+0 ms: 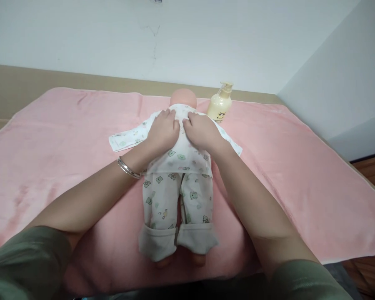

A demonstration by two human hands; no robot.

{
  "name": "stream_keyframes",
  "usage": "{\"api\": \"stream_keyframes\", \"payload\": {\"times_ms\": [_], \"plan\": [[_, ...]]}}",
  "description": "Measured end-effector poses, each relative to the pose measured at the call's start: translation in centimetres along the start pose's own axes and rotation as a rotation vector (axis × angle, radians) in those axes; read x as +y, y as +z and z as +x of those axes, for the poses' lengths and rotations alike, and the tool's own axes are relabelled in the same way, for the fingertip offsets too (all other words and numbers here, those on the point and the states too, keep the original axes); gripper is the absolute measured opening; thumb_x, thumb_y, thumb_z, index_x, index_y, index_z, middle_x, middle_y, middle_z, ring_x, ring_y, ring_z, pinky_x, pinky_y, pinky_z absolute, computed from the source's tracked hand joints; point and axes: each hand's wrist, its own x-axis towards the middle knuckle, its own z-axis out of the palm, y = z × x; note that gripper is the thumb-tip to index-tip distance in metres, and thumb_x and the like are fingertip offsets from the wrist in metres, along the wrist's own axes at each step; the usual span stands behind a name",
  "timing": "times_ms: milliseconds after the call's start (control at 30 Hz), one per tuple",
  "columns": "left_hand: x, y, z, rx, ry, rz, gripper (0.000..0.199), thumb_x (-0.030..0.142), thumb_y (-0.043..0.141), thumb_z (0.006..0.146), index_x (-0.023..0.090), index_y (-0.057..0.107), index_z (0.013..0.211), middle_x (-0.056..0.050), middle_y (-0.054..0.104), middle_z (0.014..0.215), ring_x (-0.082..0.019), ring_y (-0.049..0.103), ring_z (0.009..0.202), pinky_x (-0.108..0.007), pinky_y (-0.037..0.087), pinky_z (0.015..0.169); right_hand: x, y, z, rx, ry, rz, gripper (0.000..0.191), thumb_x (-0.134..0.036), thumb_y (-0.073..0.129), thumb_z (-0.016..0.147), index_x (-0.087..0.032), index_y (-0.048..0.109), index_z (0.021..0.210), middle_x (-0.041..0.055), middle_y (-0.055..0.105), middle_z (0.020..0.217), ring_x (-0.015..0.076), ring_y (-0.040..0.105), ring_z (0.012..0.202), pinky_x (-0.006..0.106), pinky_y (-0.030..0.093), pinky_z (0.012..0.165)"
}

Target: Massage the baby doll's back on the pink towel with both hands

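Doll under both hands | left hand and right hand lie flat on its upper back, fingers loosely extended, gripping nothing | printed shirt beneath them | pink blanket below | pump bottle near its head

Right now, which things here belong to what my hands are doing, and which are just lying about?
In the job:
smooth-headed pink doll, under your left hand and right hand
its white printed top and cuffed white trousers
soft pink blanket beneath

Apparently idle:
pale-yellow plastic pump bottle, untouched
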Motion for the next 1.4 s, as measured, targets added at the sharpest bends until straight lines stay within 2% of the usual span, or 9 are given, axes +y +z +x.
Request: {"api": "stream_keyframes", "payload": {"times_ms": [100, 233, 367, 500, 667, 800, 967, 1200, 1400], "plan": [[1.4, -0.1, -1.1, -0.024, 0.07, 0.093, 0.061, 0.026, 0.038, 0.1, -0.001, 0.05, 0.154, -0.026, 0.044, 0.167, -0.039, 0.037, 0.161, -0.061, 0.025, 0.138, 2.0, 1.3, 1.7, 0.077, 0.022, 0.161, 0.056, -0.04, 0.036, 0.105, -0.006, 0.059, 0.143, 0.0216, 0.062, 0.152, 0.0364, 0.059, 0.141, 0.052, 0.047, 0.121], [1.7, -1.2, -0.5, -0.103, 0.008, 0.051, 0.059, 0.023, 0.038, 0.098, 0.004, 0.056, 0.151, -0.021, 0.046, 0.167, -0.035, 0.04, 0.161, -0.055, 0.028, 0.138, 1.9, 1.9, 1.9, 0.073, 0.011, 0.164, 0.066, -0.04, 0.036, 0.105, 0.001, 0.045, 0.157, 0.0226, 0.043, 0.169, 0.0359, 0.041, 0.158, 0.051, 0.032, 0.133], [0.0, -1.3, 1.1, -0.07, -0.067, -0.058, 0.056, 0.031, 0.037, 0.099, 0.011, 0.063, 0.145, -0.015, 0.056, 0.161, -0.032, 0.047, 0.156, -0.05, 0.032, 0.137, -1.0, 1.3, -0.2, 0.058, 0.028, -0.007, 0.055, -0.03, 0.033, 0.106, 0.003, 0.06, 0.14, 0.0273, 0.063, 0.146, 0.0381, 0.058, 0.14, 0.052, 0.044, 0.124], [-1.0, -0.4, 1.6, 0.007, 0.001, -0.06, 0.057, 0.032, 0.031, 0.099, 0.009, 0.066, 0.138, -0.02, 0.061, 0.153, -0.035, 0.054, 0.148, -0.053, 0.037, 0.133, -2.6, 1.3, -1.3, 0.042, -0.062, -0.157, 0.047, -0.015, 0.032, 0.102, 0.004, 0.067, 0.127, 0.0289, 0.069, 0.131, 0.0368, 0.061, 0.135, 0.049, 0.043, 0.124], [-1.0, 0.2, 1.3, 0.03, -0.009, -0.048, 0.062, 0.034, 0.03, 0.1, 0.005, 0.061, 0.145, -0.022, 0.058, 0.156, -0.034, 0.051, 0.15, -0.053, 0.034, 0.135, 0.6, 1.6, 1.1, 0.036, -0.013, 0.155, 0.063, -0.038, 0.037, 0.106, -0.003, 0.047, 0.158, 0.0201, 0.043, 0.17, 0.0355, 0.038, 0.16, 0.052, 0.033, 0.133], [-1.7, 0.9, 1.4, 0.078, -0.003, -0.065, 0.062, 0.038, 0.035, 0.099, 0.009, 0.06, 0.148, -0.018, 0.057, 0.159, -0.033, 0.049, 0.152, -0.05, 0.032, 0.136, 2.6, 2.1, 2.4, 0.026, 0.033, 0.233, 0.077, -0.05, 0.038, 0.106, -0.003, 0.034, 0.166, 0.0184, 0.029, 0.177, 0.0327, 0.023, 0.168, 0.051, 0.019, 0.14], [-2.4, 0.8, 1.8, 0.065, 0.011, -0.098, 0.058, 0.041, 0.039, 0.099, 0.016, 0.061, 0.146, -0.015, 0.059, 0.156, -0.033, 0.049, 0.152, -0.052, 0.032, 0.136, 2.1, 2.5, 2.1, 0.044, 0.035, 0.186, 0.076, -0.05, 0.035, 0.106, -0.003, 0.033, 0.166, 0.018, 0.029, 0.177, 0.0326, 0.022, 0.168, 0.053, 0.019, 0.139], [-0.1, 0.8, -0.1, 0.015, 0.013, 0.044, 0.061, 0.031, 0.037, 0.1, 0.001, 0.052, 0.15, -0.026, 0.047, 0.164, -0.037, 0.039, 0.16, -0.057, 0.024, 0.139, 2.7, 2.1, 2.5, 0.009, -0.014, 0.176, 0.076, -0.046, 0.038, 0.105, -0.001, 0.032, 0.166, 0.0188, 0.028, 0.177, 0.0316, 0.024, 0.168, 0.049, 0.019, 0.14], [0.4, 0.1, 0.0, -0.03, 0.013, 0.008, 0.061, 0.027, 0.04, 0.095, 0.004, 0.057, 0.149, -0.021, 0.048, 0.165, -0.036, 0.04, 0.16, -0.056, 0.028, 0.138, 1.2, 1.5, 1.3, 0.035, -0.019, 0.086, 0.067, -0.038, 0.033, 0.107, 0.003, 0.041, 0.159, 0.0241, 0.043, 0.169, 0.0384, 0.041, 0.158, 0.056, 0.031, 0.133]]}}
